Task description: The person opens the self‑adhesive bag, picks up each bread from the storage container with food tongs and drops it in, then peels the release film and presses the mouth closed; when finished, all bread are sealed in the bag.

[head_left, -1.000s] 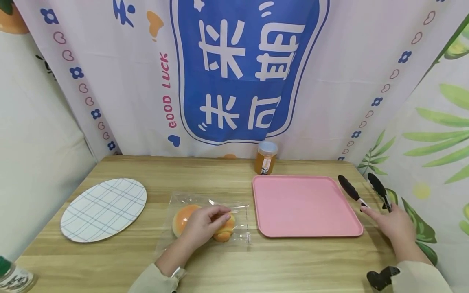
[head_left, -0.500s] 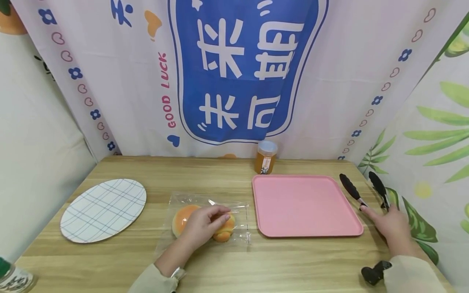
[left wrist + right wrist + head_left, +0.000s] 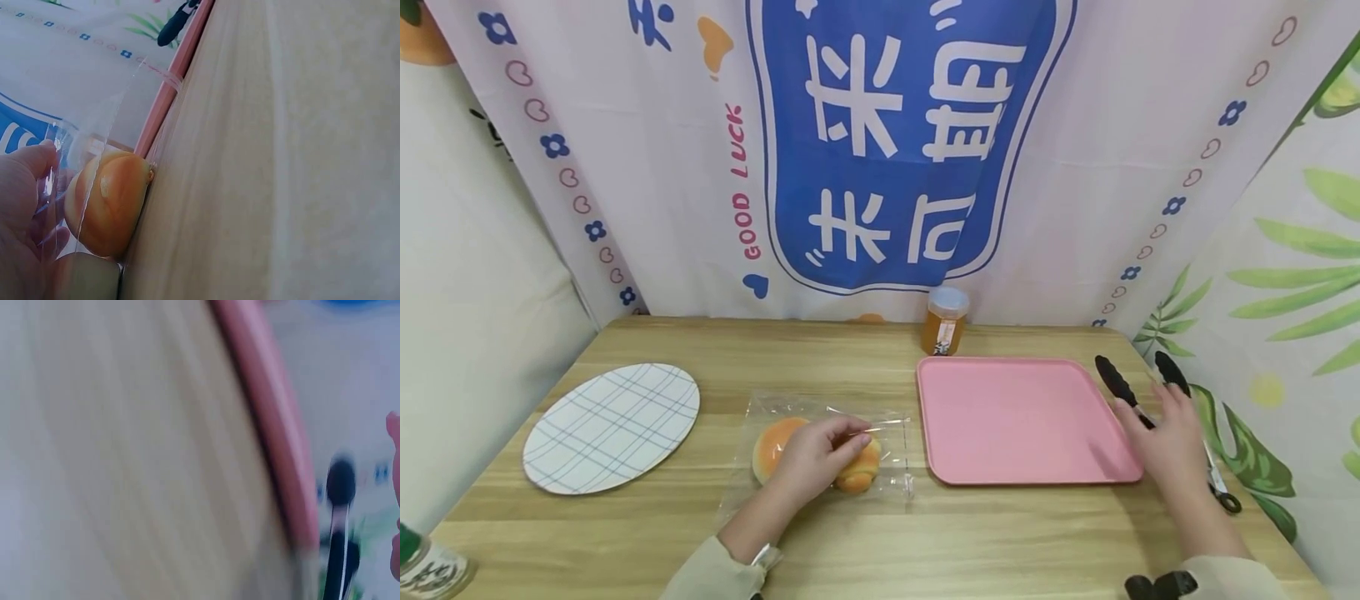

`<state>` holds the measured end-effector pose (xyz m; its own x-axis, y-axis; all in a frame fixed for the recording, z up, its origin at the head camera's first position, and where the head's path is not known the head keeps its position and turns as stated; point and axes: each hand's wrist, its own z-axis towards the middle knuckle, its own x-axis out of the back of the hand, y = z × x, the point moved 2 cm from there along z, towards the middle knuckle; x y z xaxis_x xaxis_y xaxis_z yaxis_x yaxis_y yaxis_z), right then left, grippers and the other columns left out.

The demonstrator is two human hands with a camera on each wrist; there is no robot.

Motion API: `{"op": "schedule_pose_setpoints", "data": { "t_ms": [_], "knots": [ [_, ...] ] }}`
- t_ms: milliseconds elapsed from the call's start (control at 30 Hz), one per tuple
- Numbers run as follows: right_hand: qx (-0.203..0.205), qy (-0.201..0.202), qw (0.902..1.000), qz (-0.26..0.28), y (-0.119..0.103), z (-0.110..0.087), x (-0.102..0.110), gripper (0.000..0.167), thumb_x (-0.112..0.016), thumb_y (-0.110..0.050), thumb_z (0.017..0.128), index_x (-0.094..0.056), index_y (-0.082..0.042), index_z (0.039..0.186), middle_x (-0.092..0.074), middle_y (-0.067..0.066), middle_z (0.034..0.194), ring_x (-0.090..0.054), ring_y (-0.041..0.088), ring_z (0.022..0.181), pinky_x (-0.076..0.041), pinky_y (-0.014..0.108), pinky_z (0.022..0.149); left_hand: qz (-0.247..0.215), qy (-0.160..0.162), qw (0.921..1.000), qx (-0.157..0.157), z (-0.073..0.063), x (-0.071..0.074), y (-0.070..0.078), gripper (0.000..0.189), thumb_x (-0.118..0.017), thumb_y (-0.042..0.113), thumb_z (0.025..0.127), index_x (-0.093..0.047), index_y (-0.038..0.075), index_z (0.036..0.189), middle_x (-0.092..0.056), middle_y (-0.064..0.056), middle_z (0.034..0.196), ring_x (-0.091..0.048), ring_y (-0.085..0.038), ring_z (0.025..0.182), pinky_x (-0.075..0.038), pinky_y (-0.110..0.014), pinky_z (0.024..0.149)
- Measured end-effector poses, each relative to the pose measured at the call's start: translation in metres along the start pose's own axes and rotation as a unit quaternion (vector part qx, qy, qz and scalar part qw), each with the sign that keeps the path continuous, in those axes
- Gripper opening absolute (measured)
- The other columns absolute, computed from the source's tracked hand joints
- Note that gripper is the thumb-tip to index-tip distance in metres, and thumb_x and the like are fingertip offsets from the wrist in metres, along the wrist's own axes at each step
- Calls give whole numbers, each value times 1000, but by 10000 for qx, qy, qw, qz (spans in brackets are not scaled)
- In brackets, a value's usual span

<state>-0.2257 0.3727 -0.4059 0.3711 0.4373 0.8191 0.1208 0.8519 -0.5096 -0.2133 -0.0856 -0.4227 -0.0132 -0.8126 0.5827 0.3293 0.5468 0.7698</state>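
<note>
My left hand [image 3: 822, 454] pinches the film of a clear plastic bag [image 3: 891, 479] between thumb and fingers. Inside the bag are bread buns: a round glossy bun [image 3: 772, 450] and a smaller bun [image 3: 857, 475], partly covered by the hand. In the left wrist view the thumb lies against the clear film, beside a bun [image 3: 112, 200]. My right hand [image 3: 1168, 442] hovers over the tray's right edge with fingers spread and nothing held. Behind and beside it lie black-tipped tongs [image 3: 1116, 382], their arms spread, partly hidden by the hand.
A pink tray [image 3: 1022, 421] lies right of the bag. An oval checked plate [image 3: 613, 429] is at the left. A honey-coloured jar [image 3: 945, 321] stands behind the tray. A green-capped bottle [image 3: 430, 567] is at the near left corner. Fabric backdrops rise along the table's edges.
My right hand has let go of the tongs and moved left, up to the tray's edge. The tongs stay on the table. My left hand keeps its place on the bag.
</note>
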Motion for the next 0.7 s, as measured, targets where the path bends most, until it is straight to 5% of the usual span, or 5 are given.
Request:
{"op": "schedule_pose_setpoints", "data": {
  "t_ms": [133, 300, 500, 633, 700],
  "knots": [
    [438, -246, 9970, 589, -53, -24, -13, 63, -58, -43, 97, -46, 1, 140, -34, 29, 151, -37, 52, 132, -32, 71, 105, 175, 98, 9998, 18, 0, 0, 0, 14, -71, 21, 90, -74, 13, 101, -75, 5, 89, -59, -3, 72, -52, -19, 66],
    [490, -1296, 9793, 1478, -115, -70, -46, 45, -62, -35, 96, -58, -6, 130, -58, 17, 133, -58, 32, 112, -53, 50, 95, 455, 363, 9981, 200, 1, 1, 1, 16, -70, 22, 91, -74, 12, 102, -76, 3, 93, -65, -8, 79, -55, -25, 71],
    [287, -2520, 9259, 2800, -163, -112, -93, 31, -69, -24, 91, -68, -3, 114, -72, 9, 103, -65, 12, 86, -56, 21, 74, 688, 779, 9941, 296, 0, 2, 2, 16, -70, 23, 91, -74, 12, 101, -76, 1, 95, -70, -14, 85, -58, -33, 75],
    [104, -3141, 8869, 3386, -183, -123, -119, 42, -65, -27, 94, -61, 6, 120, -70, 15, 103, -66, 14, 78, -60, 24, 65, 676, 942, 9924, 420, -1, 1, 3, 18, -69, 25, 91, -74, 11, 103, -76, -2, 96, -71, -18, 88, -59, -37, 77],
    [-94, -3294, 8755, 3535, -192, -126, -129, 47, -64, -31, 95, -59, 8, 122, -69, 14, 100, -65, 14, 73, -61, 27, 62, 651, 982, 9915, 554, -1, 0, 4, 20, -68, 26, 92, -74, 11, 105, -76, -3, 99, -72, -20, 92, -59, -39, 80]
  ]
}}
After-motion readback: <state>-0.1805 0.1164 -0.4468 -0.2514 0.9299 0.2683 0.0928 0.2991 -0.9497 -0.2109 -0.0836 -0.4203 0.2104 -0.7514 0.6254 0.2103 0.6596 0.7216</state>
